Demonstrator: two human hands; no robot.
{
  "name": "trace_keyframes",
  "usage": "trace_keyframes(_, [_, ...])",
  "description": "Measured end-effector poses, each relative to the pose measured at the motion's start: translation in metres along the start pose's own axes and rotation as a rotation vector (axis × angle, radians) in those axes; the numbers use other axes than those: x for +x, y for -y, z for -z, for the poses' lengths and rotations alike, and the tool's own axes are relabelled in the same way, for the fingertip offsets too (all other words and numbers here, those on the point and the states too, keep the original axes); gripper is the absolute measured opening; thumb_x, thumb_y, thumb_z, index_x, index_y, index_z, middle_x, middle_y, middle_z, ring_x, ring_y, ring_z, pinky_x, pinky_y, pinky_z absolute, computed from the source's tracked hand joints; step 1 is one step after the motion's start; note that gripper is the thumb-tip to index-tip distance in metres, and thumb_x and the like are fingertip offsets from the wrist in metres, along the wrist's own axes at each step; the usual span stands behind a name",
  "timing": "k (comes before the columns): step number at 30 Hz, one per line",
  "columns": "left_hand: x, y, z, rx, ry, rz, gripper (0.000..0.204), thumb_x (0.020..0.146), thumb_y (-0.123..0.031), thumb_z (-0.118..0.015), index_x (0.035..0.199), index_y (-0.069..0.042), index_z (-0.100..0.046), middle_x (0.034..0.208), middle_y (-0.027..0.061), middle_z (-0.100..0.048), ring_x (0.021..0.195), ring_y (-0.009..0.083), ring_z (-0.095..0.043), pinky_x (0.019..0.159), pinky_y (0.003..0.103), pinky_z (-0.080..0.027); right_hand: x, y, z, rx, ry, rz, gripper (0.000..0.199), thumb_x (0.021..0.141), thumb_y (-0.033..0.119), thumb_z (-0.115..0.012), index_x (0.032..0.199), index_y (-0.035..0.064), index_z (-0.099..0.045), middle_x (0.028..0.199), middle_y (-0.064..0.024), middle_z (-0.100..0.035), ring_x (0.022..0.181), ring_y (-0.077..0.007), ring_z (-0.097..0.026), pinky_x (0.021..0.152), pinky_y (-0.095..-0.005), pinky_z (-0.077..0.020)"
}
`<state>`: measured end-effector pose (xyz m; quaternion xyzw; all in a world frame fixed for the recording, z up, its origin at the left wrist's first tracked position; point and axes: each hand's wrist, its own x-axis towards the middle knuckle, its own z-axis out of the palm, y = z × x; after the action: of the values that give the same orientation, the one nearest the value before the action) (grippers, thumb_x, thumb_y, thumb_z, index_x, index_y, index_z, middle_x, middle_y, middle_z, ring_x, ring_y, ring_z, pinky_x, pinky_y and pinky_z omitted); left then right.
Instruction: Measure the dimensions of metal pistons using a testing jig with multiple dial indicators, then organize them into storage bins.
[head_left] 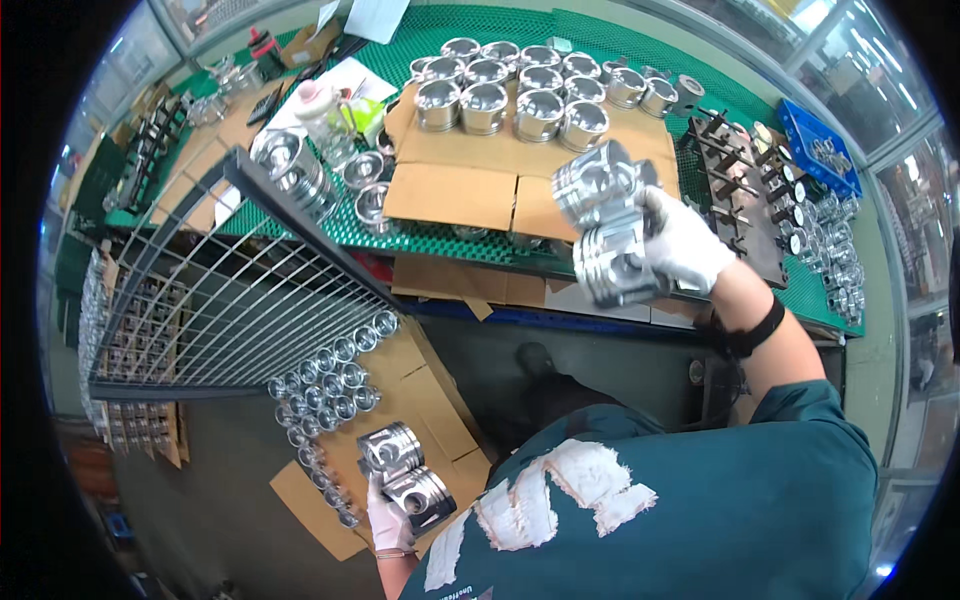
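In my gloved right hand (685, 240), raised over the bench's front edge, are shiny metal pistons: an upper piston (585, 185) and a lower piston (612, 265). The fingers wrap around their far side and are partly hidden. Lower on the left, my gloved left hand (388, 515) is closed on two more pistons, one piston (390, 448) lying against a second piston (420, 498). That pair is above a cardboard sheet (420, 390) where rows of pistons (330, 385) stand.
Several pistons (540, 112) stand on cardboard (450, 190) on the green bench. A black-framed wire rack (230, 290) rises at left. To the right are a metal fixture (735, 190), a blue bin (815, 150) and more metal parts (830, 250). A pink-lidded bottle (325, 120) stands at the back left.
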<state>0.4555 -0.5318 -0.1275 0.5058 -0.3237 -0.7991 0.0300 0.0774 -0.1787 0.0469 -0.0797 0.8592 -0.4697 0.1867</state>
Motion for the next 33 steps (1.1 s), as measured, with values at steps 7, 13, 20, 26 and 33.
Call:
trace_keyframes(7, [0.004, -0.043, -0.102, 0.297, 0.022, -0.084, 0.035, 0.101, -0.030, -0.047, 0.118, -0.003, -0.060, 0.108, 0.0115, -0.068, 0.096, 0.0228, -0.068, 0.086, 0.038, -0.055, 0.134, -0.069, 0.101, -0.549, -0.099, -0.028, 0.066, 0.067, 0.026, -0.076, 0.126, 0.0033, -0.058, 0.108, -0.0220, -0.068, 0.103, -0.0361, -0.065, 0.090, -0.0375, -0.0514])
trace_keyframes(13, [-0.008, -0.088, -0.248, 0.537, 0.169, -0.183, 0.026, 0.091, 0.004, -0.048, 0.115, 0.001, -0.059, 0.115, 0.0154, -0.064, 0.103, 0.0248, -0.064, 0.095, 0.036, -0.051, 0.221, -0.072, 0.127, -0.808, -0.112, -0.279, 0.055, 0.079, 0.024, -0.066, 0.130, 0.0067, -0.057, 0.130, -0.0242, -0.060, 0.117, -0.0365, -0.061, 0.098, -0.0415, -0.0509])
trace_keyframes(20, [0.070, -0.133, -0.375, 1.701, 0.074, -1.261, 0.028, 0.085, -0.018, -0.062, 0.110, -0.005, -0.063, 0.111, 0.0281, -0.059, 0.105, 0.0455, -0.056, 0.092, 0.051, -0.049, 0.251, -0.085, 0.107, -0.863, -0.270, -0.251, 0.045, 0.094, 0.021, -0.048, 0.137, 0.0077, -0.054, 0.143, -0.0221, -0.050, 0.130, -0.0355, -0.052, 0.105, -0.0440, -0.0453])
trace_keyframes(26, [0.131, -0.145, -0.458, 1.983, -0.053, -1.125, 0.026, 0.089, -0.017, -0.050, 0.110, -0.011, -0.065, 0.118, 0.0273, -0.055, 0.105, 0.0439, -0.060, 0.090, 0.049, -0.050, 0.210, -0.083, 0.122, -0.729, -0.307, -0.019, 0.083, 0.083, 0.039, -0.066, 0.153, 0.0094, -0.030, 0.152, -0.0274, -0.035, 0.132, -0.0423, -0.048, 0.106, -0.0447, -0.0449])
trace_keyframes(33, [0.163, -0.143, -0.455, 1.994, -0.134, -1.092, 0.036, 0.089, -0.016, -0.051, 0.123, -0.011, -0.060, 0.138, 0.0306, -0.046, 0.110, 0.0450, -0.060, 0.095, 0.049, -0.050, 0.120, -0.079, 0.096, -0.462, -0.277, 0.478, 0.063, 0.080, 0.013, -0.070, 0.139, 0.0068, -0.049, 0.133, -0.0212, -0.056, 0.118, -0.0363, -0.059, 0.098, -0.0410, -0.0493])
